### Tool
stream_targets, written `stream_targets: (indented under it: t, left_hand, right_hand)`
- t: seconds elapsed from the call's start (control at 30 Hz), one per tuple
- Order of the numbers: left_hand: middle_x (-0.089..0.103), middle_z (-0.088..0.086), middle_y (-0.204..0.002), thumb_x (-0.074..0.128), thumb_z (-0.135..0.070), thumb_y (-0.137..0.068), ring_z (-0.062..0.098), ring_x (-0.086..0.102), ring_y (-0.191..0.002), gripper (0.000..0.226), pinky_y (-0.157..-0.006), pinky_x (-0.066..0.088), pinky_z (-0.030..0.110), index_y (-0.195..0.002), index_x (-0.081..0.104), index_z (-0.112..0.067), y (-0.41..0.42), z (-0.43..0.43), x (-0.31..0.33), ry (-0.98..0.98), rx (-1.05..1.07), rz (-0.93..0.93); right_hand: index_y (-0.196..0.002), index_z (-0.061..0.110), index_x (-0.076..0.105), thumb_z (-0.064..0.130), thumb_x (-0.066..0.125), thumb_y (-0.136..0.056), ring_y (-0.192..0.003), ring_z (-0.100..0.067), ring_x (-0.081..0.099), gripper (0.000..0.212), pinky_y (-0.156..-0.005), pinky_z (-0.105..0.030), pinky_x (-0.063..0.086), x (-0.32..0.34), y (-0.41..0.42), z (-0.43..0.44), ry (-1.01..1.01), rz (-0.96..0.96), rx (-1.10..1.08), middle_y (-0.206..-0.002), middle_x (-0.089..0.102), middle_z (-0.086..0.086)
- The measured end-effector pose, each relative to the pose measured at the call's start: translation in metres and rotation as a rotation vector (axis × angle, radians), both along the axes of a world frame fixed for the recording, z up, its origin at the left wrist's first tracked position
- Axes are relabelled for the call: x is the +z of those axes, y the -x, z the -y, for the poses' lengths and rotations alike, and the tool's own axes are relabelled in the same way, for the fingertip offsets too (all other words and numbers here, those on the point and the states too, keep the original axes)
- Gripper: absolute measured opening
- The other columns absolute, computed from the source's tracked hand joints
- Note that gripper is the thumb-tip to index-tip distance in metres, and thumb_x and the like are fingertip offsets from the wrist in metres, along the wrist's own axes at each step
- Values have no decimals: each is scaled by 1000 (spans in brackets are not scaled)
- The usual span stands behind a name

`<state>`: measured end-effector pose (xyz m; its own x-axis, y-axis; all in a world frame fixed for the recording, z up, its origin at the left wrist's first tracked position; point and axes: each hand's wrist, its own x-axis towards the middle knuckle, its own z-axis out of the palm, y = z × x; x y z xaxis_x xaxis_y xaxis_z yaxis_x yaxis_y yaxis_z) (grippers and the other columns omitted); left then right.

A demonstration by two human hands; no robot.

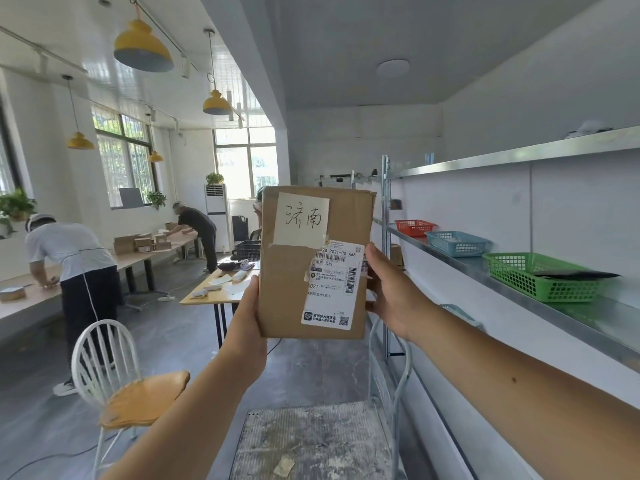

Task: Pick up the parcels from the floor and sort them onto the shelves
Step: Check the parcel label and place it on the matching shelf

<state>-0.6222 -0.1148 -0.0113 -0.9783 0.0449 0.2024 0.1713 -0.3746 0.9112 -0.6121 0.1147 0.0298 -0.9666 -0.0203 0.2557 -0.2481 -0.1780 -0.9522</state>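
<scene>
A brown cardboard parcel (294, 271) is held upright in front of me, at chest height. It bears a pale note with handwritten characters and a white shipping label. My left hand (246, 318) grips its lower left edge. My right hand (391, 292) clasps its right edge, thumb on the front. Metal shelves (485, 263) run along the right wall; the middle one carries a red basket (414, 227), a blue basket (457, 242) and a green basket (540, 277) with a dark flat packet in it.
A white chair (121, 382) with a wooden seat stands at lower left. A dusty step platform (311, 441) lies below my arms. A wooden table (214, 292) is behind the parcel. Two people work at long tables on the left.
</scene>
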Motion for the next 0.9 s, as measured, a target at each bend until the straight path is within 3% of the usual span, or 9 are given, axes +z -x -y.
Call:
stream_targets:
  t: [0.13,0.3,0.43,0.5,0.6,0.67,0.73,0.8,0.9]
  left_hand:
    - [84,4,-98,42,-49,-107,20,81,-84,50,-83,56,41,-93,86,-28,1,1,2,-38,-55,35]
    - [81,8,-118,40,-56,-106,26,78,-104,52,-95,58,46,-124,76,-23,2,-5,1,-4,-71,0]
    - [72,15,-134,45,-62,-101,33,71,-119,65,-96,60,51,-144,59,-17,7,-9,0,38,-77,-106]
    - [70,9,-140,47,-72,-95,32,68,-127,70,-105,54,57,-150,55,-30,9,-11,-3,49,-109,-107]
    - [75,3,-128,50,-58,-104,24,73,-114,40,-99,57,51,-139,56,-40,9,-14,-5,-24,-25,-120]
    - [75,2,-117,49,-44,-109,19,74,-102,22,-90,58,45,-128,56,-36,5,-15,-3,-33,25,-142]
    - [72,5,-127,49,-54,-106,21,73,-112,36,-94,57,48,-132,57,-30,1,-14,1,-34,-16,-204]
    - [63,15,-146,50,-69,-97,34,65,-131,68,-104,53,57,-146,53,-21,0,-12,2,-54,-82,-270]
    - [55,18,-156,61,-74,-88,41,55,-141,92,-113,44,67,-158,41,-18,-6,-16,4,-85,-164,-234]
  right_hand:
    - [-120,29,73,61,38,-107,-102,-20,67,49,-83,-40,48,-9,7,-4,27,44,-56,-100,80,6]
    - [-125,29,71,60,36,-109,-104,-16,68,49,-80,-36,49,-7,6,0,-70,4,-100,-107,80,11]
    - [-132,38,71,77,39,-99,-129,-24,67,60,-115,-54,48,-9,10,1,-3,52,-73,-132,77,3]
    - [-132,32,74,80,39,-97,-126,-31,70,69,-112,-55,50,-10,8,2,130,135,-23,-131,78,-7]
    - [-122,27,79,75,38,-100,-118,-35,74,66,-100,-52,56,-9,1,4,214,174,30,-126,80,-13]
    - [-121,25,80,71,41,-101,-119,-36,73,63,-102,-53,56,-11,-1,4,224,166,31,-126,79,-14]
    - [-118,25,82,66,43,-103,-118,-35,75,59,-103,-52,56,-11,-4,3,216,153,15,-125,80,-13]
    - [-106,28,86,63,41,-105,-109,-29,79,58,-96,-48,58,-12,-6,0,205,147,19,-120,82,-10]
    - [-100,32,87,66,36,-106,-97,-24,82,61,-90,-47,58,-14,-9,-4,191,146,40,-114,84,-5]
